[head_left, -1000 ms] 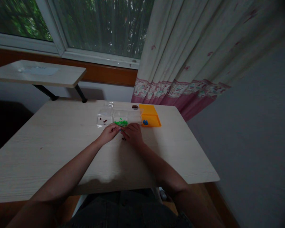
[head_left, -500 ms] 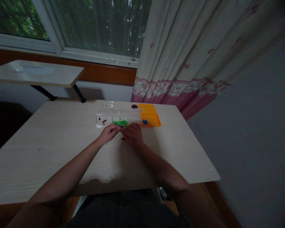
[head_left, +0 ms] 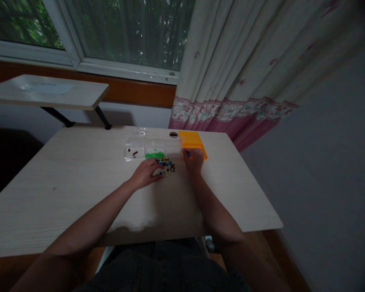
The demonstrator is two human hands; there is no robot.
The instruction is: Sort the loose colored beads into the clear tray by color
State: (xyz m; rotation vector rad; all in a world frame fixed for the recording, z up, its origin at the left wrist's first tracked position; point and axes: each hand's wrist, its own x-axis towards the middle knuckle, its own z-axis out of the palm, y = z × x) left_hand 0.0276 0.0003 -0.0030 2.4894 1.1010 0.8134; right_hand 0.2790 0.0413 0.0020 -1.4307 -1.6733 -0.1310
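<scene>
A pile of small mixed pieces (head_left: pixel 167 165), blue, black and yellow and looking like toy bricks, lies on the table. My left hand (head_left: pixel 146 173) rests at the pile's left side, thumb and fingers apart. Over the orange box (head_left: pixel 192 138) is my right hand (head_left: pixel 195 160), its fingers drawn together. Blue pieces (head_left: pixel 189 154) show beside those fingers; whether one is held is hidden. Between the hands and the window lies a clear plastic tray (head_left: pixel 126 152) with compartments. Green pieces (head_left: pixel 155 155) fill part of its middle compartment, and a few brown pieces (head_left: pixel 135 153) lie in the left one.
The pale wooden table (head_left: pixel 88 178) has a round hole (head_left: pixel 173 134) near its back edge. A raised shelf (head_left: pixel 79 95) on black legs stands at the back left. A curtain (head_left: pixel 225 81) hangs behind the table's right side.
My hands, close together over the pile before, are now apart. The right one has moved right to the orange box. My left hand's fingers have spread, and more of the pile shows.
</scene>
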